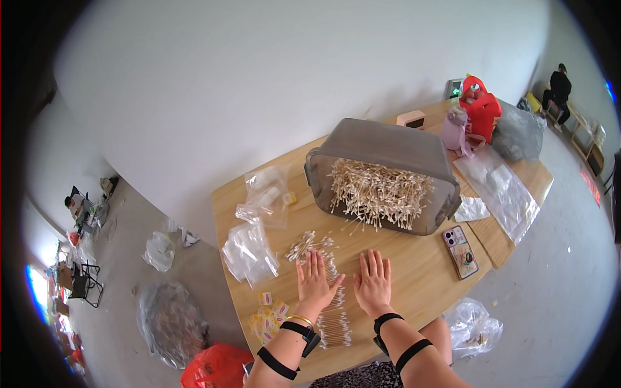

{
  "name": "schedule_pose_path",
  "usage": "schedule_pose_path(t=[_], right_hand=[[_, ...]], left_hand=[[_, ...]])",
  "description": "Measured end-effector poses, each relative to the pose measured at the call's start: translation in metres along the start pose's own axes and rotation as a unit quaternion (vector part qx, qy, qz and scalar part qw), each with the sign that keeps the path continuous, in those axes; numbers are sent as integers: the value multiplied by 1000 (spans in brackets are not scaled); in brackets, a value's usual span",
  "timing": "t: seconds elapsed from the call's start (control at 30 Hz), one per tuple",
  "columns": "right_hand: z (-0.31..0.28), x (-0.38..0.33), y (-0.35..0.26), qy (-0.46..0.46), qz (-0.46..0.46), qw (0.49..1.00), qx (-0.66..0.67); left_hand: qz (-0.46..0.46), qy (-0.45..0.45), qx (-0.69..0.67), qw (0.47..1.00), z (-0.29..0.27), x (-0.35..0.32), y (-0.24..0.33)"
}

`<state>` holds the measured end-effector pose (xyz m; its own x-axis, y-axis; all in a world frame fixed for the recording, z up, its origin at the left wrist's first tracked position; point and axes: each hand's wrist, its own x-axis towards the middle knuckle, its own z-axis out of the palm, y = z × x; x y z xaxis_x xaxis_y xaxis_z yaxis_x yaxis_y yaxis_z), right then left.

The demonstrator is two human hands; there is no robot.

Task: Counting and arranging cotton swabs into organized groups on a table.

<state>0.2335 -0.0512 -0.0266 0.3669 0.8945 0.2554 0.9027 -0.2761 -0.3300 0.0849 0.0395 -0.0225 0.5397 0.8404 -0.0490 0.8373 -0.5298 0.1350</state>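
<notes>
Nearest the person, both hands lay flat and open on the wooden table point(414, 271), palms down, fingers spread and pointing away toward the wall; neither had closed on anything. The left hand point(316, 282) pressed on a long band of cotton swabs point(334, 309), while the right hand point(373, 280) rested on bare wood just beside that band, its thumb near the swabs. The band ran from the table's near edge away toward the bin, and the single swabs in it lay crosswise, their long axes going left to right; they were far too many to count. Left of the left wrist sat a small cluster of yellow and white sachets point(265, 318), roughly a dozen. Beyond the left hand a loose scatter of swabs point(309, 246) pointed every way. Further left lay two heaps of clear plastic bags point(249, 252), one nearer and one further point(266, 197). To the right lay one smartphone point(460, 251), face down. Behind the hands one grey plastic bin point(381, 174) was tipped on its side, its mouth toward the person, holding a big tangled pile of swabs. At the far end stood one lilac bottle point(456, 131), one red bag point(482, 107) and one grey sack point(517, 134).
</notes>
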Motion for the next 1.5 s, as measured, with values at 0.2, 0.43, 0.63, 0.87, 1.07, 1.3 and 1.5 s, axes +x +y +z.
schedule_pose_path(t=[0.2,0.43,0.63,0.87,1.07,1.3,1.5], right_hand=[[-3,2,-2,-7,2,1000,-4],[0,0,2,8,10,1000,23],[2,1,1,8,7,1000,7],[1,1,-1,-2,7,1000,4],[0,0,2,9,12,1000,11],[0,-1,-1,10,9,1000,11],[-1,1,0,9,-2,1000,20]], left_hand=[[43,20,-9,999,-1,-9,-5],[87,10,-37,995,-19,-29,14],[90,-14,-31,995,-7,-43,13],[65,23,-32,997,-3,-30,2],[57,31,-40,997,-4,-19,2],[38,2,-12,999,-15,-15,-2],[0,54,-140,989,-35,-100,-16]])
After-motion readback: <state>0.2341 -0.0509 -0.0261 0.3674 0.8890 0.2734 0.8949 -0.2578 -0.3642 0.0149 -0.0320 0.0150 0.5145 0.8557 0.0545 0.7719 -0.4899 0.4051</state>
